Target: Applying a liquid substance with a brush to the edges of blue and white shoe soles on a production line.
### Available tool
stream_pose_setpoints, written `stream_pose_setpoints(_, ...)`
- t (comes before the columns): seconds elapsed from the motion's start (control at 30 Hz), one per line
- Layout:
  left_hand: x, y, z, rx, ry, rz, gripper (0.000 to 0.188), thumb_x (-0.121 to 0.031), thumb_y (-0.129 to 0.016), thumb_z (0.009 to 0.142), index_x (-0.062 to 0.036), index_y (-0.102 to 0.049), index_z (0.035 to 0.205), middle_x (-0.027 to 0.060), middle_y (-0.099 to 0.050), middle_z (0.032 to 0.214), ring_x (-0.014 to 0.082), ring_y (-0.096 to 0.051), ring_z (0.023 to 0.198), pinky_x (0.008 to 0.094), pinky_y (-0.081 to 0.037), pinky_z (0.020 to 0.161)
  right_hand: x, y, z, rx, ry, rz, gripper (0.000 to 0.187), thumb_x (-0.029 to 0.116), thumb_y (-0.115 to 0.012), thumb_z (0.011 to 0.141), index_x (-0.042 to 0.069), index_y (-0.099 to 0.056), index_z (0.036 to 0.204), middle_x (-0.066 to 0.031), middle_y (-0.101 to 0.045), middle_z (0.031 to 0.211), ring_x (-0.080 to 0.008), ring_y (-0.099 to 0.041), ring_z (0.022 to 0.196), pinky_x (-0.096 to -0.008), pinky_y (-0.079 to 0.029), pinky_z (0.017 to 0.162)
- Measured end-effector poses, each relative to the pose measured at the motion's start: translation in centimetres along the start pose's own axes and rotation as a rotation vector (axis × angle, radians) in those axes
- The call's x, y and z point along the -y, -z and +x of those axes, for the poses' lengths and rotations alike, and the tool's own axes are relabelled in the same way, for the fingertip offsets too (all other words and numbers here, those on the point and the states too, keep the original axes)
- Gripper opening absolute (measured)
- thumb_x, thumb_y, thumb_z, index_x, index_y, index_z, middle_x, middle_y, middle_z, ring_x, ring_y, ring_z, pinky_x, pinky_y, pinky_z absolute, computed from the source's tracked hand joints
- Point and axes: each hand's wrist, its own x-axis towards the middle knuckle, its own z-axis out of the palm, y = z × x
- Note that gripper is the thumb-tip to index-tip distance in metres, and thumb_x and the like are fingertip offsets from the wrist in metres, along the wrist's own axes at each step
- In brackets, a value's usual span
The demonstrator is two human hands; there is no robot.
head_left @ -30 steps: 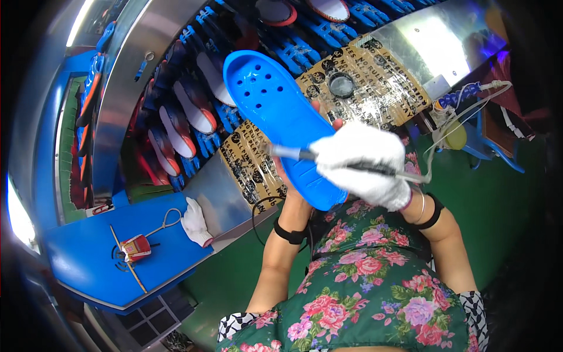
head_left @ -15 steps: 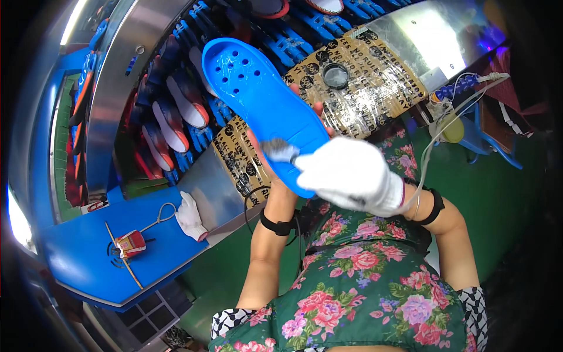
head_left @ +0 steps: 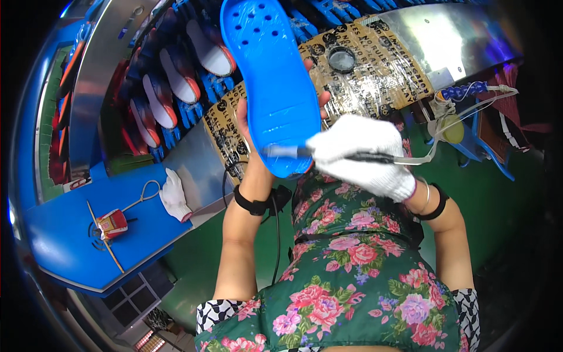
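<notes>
A bright blue shoe sole (head_left: 278, 94), with round holes near its far end, lies face up across my bare left hand (head_left: 244, 124). The hand is closed round it from beneath, thumb at the left edge and fingertips at the right; the palm is hidden. A white knitted glove covers my right hand (head_left: 360, 154), which grips a dark-handled brush (head_left: 280, 151). The pale bristles, smeared by motion, are over the sole's near end. A thin clear tube (head_left: 413, 159) trails from the handle. Glossy wet streaks show on the sole.
A taped cardboard-covered ledge (head_left: 375, 76) holds a small round black-rimmed cup (head_left: 341, 60). Racked shoes (head_left: 179, 76) and blue soles stand behind. On the left blue table (head_left: 58, 234) lie a white glove (head_left: 174, 196) and a red box (head_left: 112, 224). A hose fitting (head_left: 463, 91) sits right.
The sole has turned more upright, its far end swinging right and away. My right hand has turned, and the brush has moved toward the near end. The head view has shifted slightly.
</notes>
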Motion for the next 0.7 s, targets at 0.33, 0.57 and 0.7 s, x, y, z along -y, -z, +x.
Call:
stream_pose_setpoints(0.33, -1.9, 0.4, 0.6, 0.087, 0.174, -0.123, 0.114, -0.059, -0.07, 0.079, 0.0016, -0.013, 0.156, 0.0247, -0.027, 0.157, 0.0484, -0.054, 0.121, 0.0565, -0.053, 0.098, 0.0, -0.4, 0.3, -0.004, -0.082, 0.097, 0.012, 0.003, -0.078, 0.079, 0.007, -0.078, 0.09, -0.008, -0.076, 0.094, -0.0219, -0.073, 0.087, -0.0327, -0.058, 0.077)
stream_pose_setpoints(0.57, -4.0, -0.4, 1.9, 0.1, 0.324, 0.148, 0.121, -0.061, -0.082, 0.07, 0.0008, -0.02, 0.153, 0.0341, -0.05, 0.121, 0.0415, -0.053, 0.113, 0.04, -0.06, 0.087, 1.1, -0.7, -0.9, 0.245, 0.149, -0.098, 0.026, 0.006, -0.08, 0.074, 0.013, -0.077, 0.099, -0.0066, -0.076, 0.101, -0.0239, -0.071, 0.082, -0.0336, -0.056, 0.071)
stream_pose_setpoints(0.7, -4.3, -0.9, 1.1, 0.061, 0.375, 0.105, 0.119, -0.058, -0.082, 0.071, 0.0021, -0.019, 0.153, 0.0357, -0.051, 0.122, 0.043, -0.053, 0.115, 0.0394, -0.061, 0.085, 1.0, 0.6, 0.3, 0.159, 0.081, -0.031, 0.021, 0.005, -0.079, 0.075, 0.011, -0.078, 0.095, -0.0076, -0.076, 0.1, -0.0229, -0.072, 0.083, -0.0336, -0.057, 0.073)
